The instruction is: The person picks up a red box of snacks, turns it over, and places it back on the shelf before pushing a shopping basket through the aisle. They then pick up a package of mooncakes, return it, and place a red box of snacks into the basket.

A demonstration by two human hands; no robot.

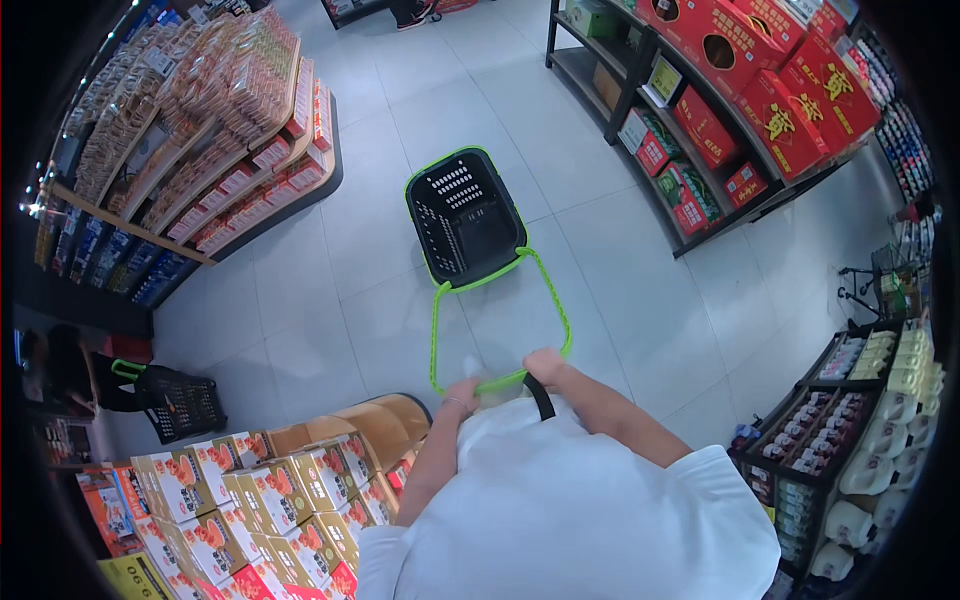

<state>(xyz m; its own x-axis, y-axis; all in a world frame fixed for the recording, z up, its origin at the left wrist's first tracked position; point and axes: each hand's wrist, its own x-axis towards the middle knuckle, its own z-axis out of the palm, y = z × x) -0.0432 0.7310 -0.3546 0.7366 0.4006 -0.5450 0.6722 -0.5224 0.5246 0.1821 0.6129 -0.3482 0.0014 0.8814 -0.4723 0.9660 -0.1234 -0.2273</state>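
Note:
A black shopping basket [466,215] with a bright green rim stands on the floor in front of me, and its inside looks bare. Its long green handle [434,335] reaches back toward my body. My left hand [462,394] is closed around the near bar at its left end. Closed at the right part of the same bar is my right hand [545,366]. A black strap [540,396] hangs just below the right hand, against my white shirt [590,500].
Curved shelves of packaged goods [230,90] stand at far left, stacked boxes [280,500] at near left. Red gift boxes [800,110] fill a rack at right, with egg cartons [885,440] below. Another person [75,370] is at left by a black basket [180,402]. Pale floor tiles [420,70] stretch ahead.

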